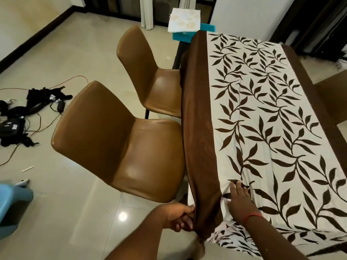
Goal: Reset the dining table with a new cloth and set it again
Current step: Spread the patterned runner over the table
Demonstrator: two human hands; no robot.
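Note:
A white tablecloth (266,113) with a dark brown leaf print and a plain brown border (197,109) covers the dining table. The border hangs over the table's left edge. My left hand (180,216) grips the hanging brown border at the near left corner. My right hand (239,199) lies flat, fingers straight, pressing the cloth on the tabletop just right of the border.
Two brown leather chairs (116,143) (150,76) stand close against the table's left side. A folded pale cloth (184,20) lies on a teal stool (180,37) beyond the far corner. Black gear and cables (22,113) litter the floor at left. A blue plastic stool (13,203) stands near left.

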